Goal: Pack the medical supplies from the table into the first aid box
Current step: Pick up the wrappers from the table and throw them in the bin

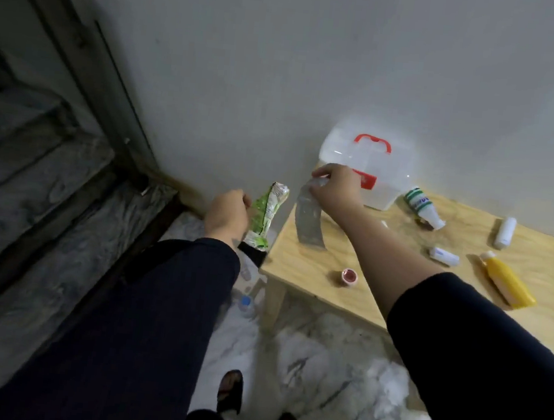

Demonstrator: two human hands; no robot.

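Head view: left hand [226, 213] fingers closed around a green-and-white wrapper [265, 216]; right hand [334, 190] pinches what looks like a clear strip [309, 219] hanging below its fingertips, first aid box [365, 168] just behind them.

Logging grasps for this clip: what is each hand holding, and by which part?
Left hand: green-and-white packet, held around its middle. Right hand: clear plastic strip, pinched at its top end.

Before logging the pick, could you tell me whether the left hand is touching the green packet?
Touching: the head view shows the left hand closed around the green packet.
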